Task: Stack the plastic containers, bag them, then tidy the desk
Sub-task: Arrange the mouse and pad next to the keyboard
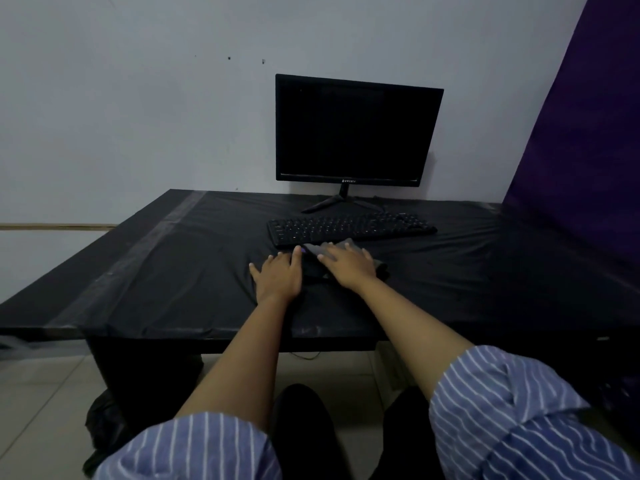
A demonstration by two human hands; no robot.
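Note:
A dark grey cloth (317,249) lies on the black-covered desk (173,271), just in front of the keyboard. My right hand (349,263) rests flat on top of the cloth with fingers spread. My left hand (278,277) lies flat on the desk beside the cloth, its fingertips touching the cloth's left edge. No plastic containers show on the desk. A black bag (104,431) sits on the floor under the desk's left side; what it holds is hidden.
A black keyboard (349,228) lies behind my hands, and a dark monitor (356,133) stands behind it against the wall. A purple panel (585,150) rises at the right. The desk's front edge (207,336) is near my knees.

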